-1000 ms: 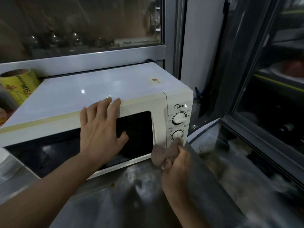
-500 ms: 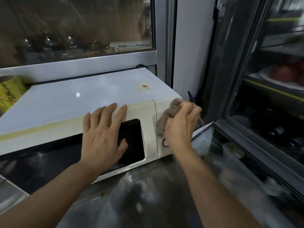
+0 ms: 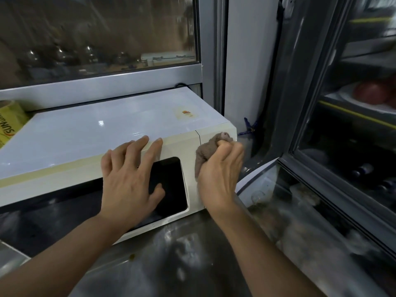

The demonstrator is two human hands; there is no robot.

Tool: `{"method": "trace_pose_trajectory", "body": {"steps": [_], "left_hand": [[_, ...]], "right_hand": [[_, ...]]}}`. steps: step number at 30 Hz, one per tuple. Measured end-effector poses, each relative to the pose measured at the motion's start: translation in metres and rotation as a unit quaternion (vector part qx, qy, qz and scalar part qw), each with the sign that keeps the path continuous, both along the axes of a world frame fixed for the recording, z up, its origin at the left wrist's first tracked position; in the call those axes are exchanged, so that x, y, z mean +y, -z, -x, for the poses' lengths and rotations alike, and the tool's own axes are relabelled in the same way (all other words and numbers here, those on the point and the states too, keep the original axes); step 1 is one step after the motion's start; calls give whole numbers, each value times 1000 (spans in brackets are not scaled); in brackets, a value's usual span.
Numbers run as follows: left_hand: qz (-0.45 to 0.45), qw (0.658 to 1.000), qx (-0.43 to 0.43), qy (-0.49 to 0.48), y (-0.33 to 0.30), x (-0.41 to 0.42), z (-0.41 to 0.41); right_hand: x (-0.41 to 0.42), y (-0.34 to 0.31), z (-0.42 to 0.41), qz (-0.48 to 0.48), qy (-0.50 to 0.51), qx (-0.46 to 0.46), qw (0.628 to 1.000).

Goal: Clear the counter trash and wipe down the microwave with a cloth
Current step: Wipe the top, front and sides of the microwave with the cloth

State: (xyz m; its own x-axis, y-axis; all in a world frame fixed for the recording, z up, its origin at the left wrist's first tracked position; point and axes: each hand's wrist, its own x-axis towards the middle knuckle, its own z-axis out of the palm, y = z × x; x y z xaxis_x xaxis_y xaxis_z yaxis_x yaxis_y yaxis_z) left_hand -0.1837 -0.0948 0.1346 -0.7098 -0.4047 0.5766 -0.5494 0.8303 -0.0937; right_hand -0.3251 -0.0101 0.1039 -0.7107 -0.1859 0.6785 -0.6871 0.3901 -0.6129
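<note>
A white microwave (image 3: 90,133) stands on a steel counter (image 3: 162,260), its dark door window facing me. My left hand (image 3: 128,181) lies flat against the door's upper right part, fingers straight and reaching onto the top edge. My right hand (image 3: 220,170) grips a bunched brown cloth (image 3: 205,151) and presses it against the control panel at the microwave's right end, covering the dials. An orange stain (image 3: 186,113) marks the top near the back right corner.
A yellow printed roll (image 3: 9,123) lies left of the microwave. A glass-fronted cabinet (image 3: 351,129) with dishes stands close on the right. A window frame (image 3: 107,82) runs behind. A blue clip (image 3: 248,127) sits by the wall. A small brown spot (image 3: 131,256) marks the counter.
My right hand carried the cloth up from the lower dial to the top of the control panel. My left hand stayed flat on the door.
</note>
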Motion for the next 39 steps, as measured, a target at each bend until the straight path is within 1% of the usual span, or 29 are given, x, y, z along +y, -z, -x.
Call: {"method": "trace_pose_trajectory", "body": {"steps": [1,2,5,7,9,11,13,16,19,21,23,24,27,29,32,37,39], "left_hand": [[4,1000,2,1,0,0,-1],[9,1000,3,3,0,-1,-1],[16,1000,6,4,2,-3,-1],[18,1000,7,1,3,-3,0],[18,1000,5,0,4,-3,0],[13,1000,9,3,3,-3,0],[12,1000,14,6,2,-1,0],[16,1000,16,3,4,-2,1],[14,1000,16,2,4,-3,2],[11,1000,15,-2,4,-2,2],[8,1000,16,-5,4,-2,3],[7,1000,17,-5,4,-2,3],[7,1000,22,-4,4,-2,3],[9,1000,23,-4,5,-2,4],[12,1000,26,-1,5,-3,3],[23,999,31,5,6,-4,3],[22,999,34,3,7,-5,4]], "right_hand": [[3,-1,7,-7,13,14,1000],[7,-2,17,-8,17,4,1000],[22,-9,45,1,-14,-126,992],[26,-9,52,0,-46,-157,986],[28,-6,55,20,-66,-181,981],[33,2,61,51,-64,-225,971],[40,14,63,59,-53,-256,964],[38,35,41,37,-51,-241,968],[23,47,16,66,-10,-194,979],[16,46,11,74,21,-212,974],[15,46,5,70,21,-237,969],[14,47,-1,61,16,-227,972],[13,57,-23,41,-14,-133,990],[13,60,-24,50,-20,-112,992],[16,58,-8,32,-17,-134,990],[25,57,31,68,11,-260,963],[23,56,28,65,23,-257,964]]}}
